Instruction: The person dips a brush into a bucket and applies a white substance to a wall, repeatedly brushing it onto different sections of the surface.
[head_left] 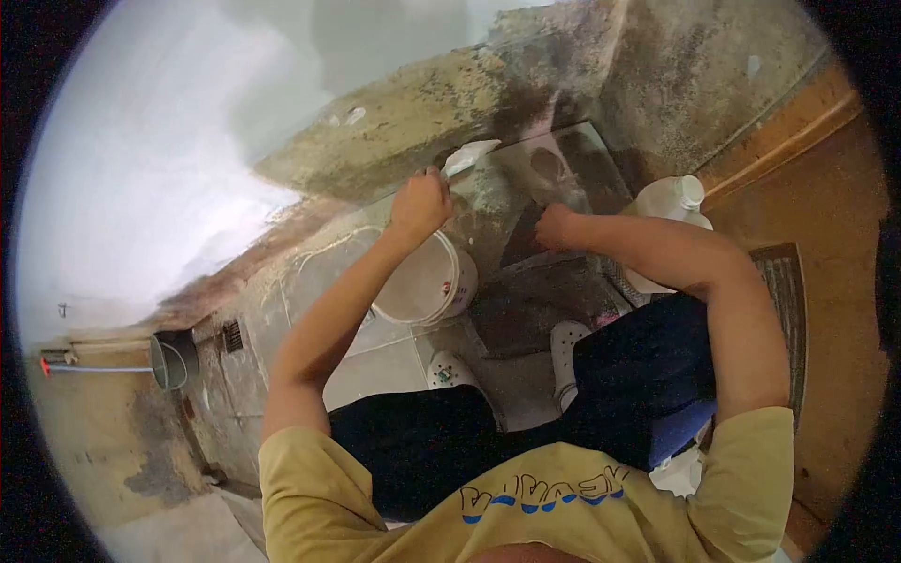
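My left hand (422, 204) is closed round the handle of a putty knife (460, 161), whose blade carries a thick white paste. It is held up in front of the stained lower wall, above the far rim of a white bucket (457, 281). To the right, my right hand (559, 229) has its fingers curled, low over the floor slabs. A dark wedge shape lies at its fingertips, and I cannot tell whether the hand grips it. The bucket stands on the floor between my left forearm and my feet, with pale material inside.
A white plastic jug (690, 193) stands to the right, partly behind my right forearm. Brown wooden boarding (826, 235) runs along the right side. At the far left are a dark bucket (175, 359) and a blue-handled tool (103, 369). White clogs (567, 352) are on my feet.
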The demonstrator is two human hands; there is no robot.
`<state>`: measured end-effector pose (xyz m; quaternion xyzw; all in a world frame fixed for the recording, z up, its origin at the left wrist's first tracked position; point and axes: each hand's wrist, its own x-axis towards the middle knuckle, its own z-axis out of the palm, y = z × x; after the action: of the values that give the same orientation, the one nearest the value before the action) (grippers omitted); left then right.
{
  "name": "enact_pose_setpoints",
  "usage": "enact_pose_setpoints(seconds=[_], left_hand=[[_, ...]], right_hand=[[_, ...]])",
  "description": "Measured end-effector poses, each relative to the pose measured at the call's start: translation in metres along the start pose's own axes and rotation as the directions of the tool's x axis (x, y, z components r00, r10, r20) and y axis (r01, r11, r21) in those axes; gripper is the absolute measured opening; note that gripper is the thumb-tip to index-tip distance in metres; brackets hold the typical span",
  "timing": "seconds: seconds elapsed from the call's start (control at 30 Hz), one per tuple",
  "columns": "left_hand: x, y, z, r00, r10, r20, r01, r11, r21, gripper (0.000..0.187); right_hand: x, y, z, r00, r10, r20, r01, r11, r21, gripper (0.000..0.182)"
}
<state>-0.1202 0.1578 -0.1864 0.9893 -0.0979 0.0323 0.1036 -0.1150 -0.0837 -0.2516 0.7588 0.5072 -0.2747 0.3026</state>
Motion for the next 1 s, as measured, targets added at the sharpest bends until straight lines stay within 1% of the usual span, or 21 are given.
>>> enact_pose_setpoints(seconds=[0.1,0.13,0.17,0.2,0.27,0.3,0.4,0.43,0.47,0.5,0.53,0.6,0.67,0.7,0.77,0.8,0.83,0.87,0.9,0.93,1.0], left_hand=[[-0.004,-0.011,0.000,0.996,-0.090,0.000,0.090,0.996,-0.028,0.025],[-0.007,-0.017,0.004,0.999,-0.041,0.000,0.041,0.998,-0.040,0.030],[-0.005,-0.024,0.007,1.000,0.005,-0.012,-0.006,0.999,-0.047,0.037],[-0.009,-0.032,-0.004,0.998,-0.046,-0.051,0.044,0.998,-0.036,0.037],[-0.015,-0.018,-0.011,0.995,-0.094,-0.025,0.091,0.989,-0.117,0.038],[-0.016,-0.014,-0.016,0.992,-0.119,-0.041,0.114,0.986,-0.122,0.038],[-0.013,-0.005,-0.025,0.986,-0.166,-0.028,0.159,0.972,-0.173,0.038],[-0.009,-0.003,-0.028,0.983,-0.181,0.041,0.186,0.958,-0.218,0.036],[-0.005,0.001,-0.030,0.975,-0.189,0.113,0.213,0.942,-0.260,0.035],[-0.002,0.003,-0.029,0.978,-0.183,0.102,0.204,0.943,-0.264,0.035],[0.000,0.006,-0.028,0.982,-0.163,0.098,0.186,0.928,-0.324,0.035],[0.006,0.011,-0.027,0.987,-0.135,0.089,0.159,0.912,-0.378,0.036],[0.010,0.018,-0.024,0.998,-0.056,0.010,0.055,0.920,-0.387,0.034],[0.011,0.022,-0.022,0.999,-0.052,0.004,0.050,0.921,-0.385,0.034],[0.013,0.027,-0.022,0.999,-0.015,-0.046,-0.003,0.928,-0.372,0.031],[0.013,0.028,-0.023,0.997,-0.034,-0.075,0.004,0.929,-0.371,0.031],[0.012,0.027,-0.025,1.000,0.006,-0.017,-0.011,0.935,-0.355,0.030],[0.010,0.025,-0.026,0.998,0.039,0.041,-0.023,0.940,-0.341,0.030],[0.007,0.022,-0.023,1.000,0.009,0.008,-0.006,0.940,-0.342,0.030],[0.004,0.021,-0.021,1.000,0.014,-0.016,-0.019,0.940,-0.342,0.030],[-0.003,0.013,-0.023,0.997,-0.013,-0.076,-0.014,0.938,-0.347,0.030]], right_hand=[[0.000,-0.005,-0.002,0.991,-0.012,-0.133,0.014,1.000,0.015,0.028],[0.031,-0.008,0.025,0.996,-0.032,-0.081,0.038,0.996,0.083,0.025],[0.058,0.001,0.054,0.994,-0.032,-0.109,0.043,0.994,0.104,0.022],[0.072,0.006,0.067,0.990,-0.031,-0.136,0.049,0.991,0.125,0.020],[0.054,-0.006,0.060,0.986,-0.068,-0.152,0.087,0.988,0.125,0.018],[0.039,-0.006,0.047,0.990,-0.122,-0.075,0.131,0.984,0.124,0.019],[0.011,-0.015,0.023,0.982,-0.175,-0.066,0.176,0.984,0.001,0.019],[0.011,-0.015,0.027,0.984,-0.165,-0.061,0.165,0.986,-0.008,0.019],[0.014,-0.016,0.031,0.992,-0.095,-0.088,0.102,0.991,0.085,0.018],[0.008,-0.016,0.024,0.993,-0.021,-0.112,0.041,0.983,0.178,0.017],[-0.002,-0.014,0.019,0.994,-0.010,-0.113,0.030,0.984,0.175,0.017],[-0.017,-0.013,0.008,0.974,-0.138,-0.179,0.152,0.986,0.067,0.017],[-0.020,-0.018,-0.006,0.983,-0.117,-0.140,0.127,0.989,0.070,0.017],[-0.021,-0.018,-0.008,0.990,-0.102,-0.096,0.109,0.992,0.068,0.018],[-0.028,-0.021,-0.014,0.992,-0.074,-0.101,0.082,0.994,0.071,0.018],[-0.029,-0.020,-0.019,0.993,-0.058,-0.105,0.065,0.995,0.071,0.019],[-0.025,-0.016,-0.013,0.992,-0.063,-0.110,0.066,0.997,0.029,0.019],[-0.017,-0.009,0.003,0.978,-0.090,-0.186,0.094,0.996,0.009,0.020],[-0.012,-0.004,0.009,0.958,-0.123,-0.258,0.123,0.992,-0.014,0.021],[-0.016,-0.003,-0.003,0.957,-0.139,-0.256,0.128,0.990,-0.061,0.021],[-0.024,-0.001,-0.023,0.998,-0.070,-0.002,0.070,0.997,0.035,0.023]])
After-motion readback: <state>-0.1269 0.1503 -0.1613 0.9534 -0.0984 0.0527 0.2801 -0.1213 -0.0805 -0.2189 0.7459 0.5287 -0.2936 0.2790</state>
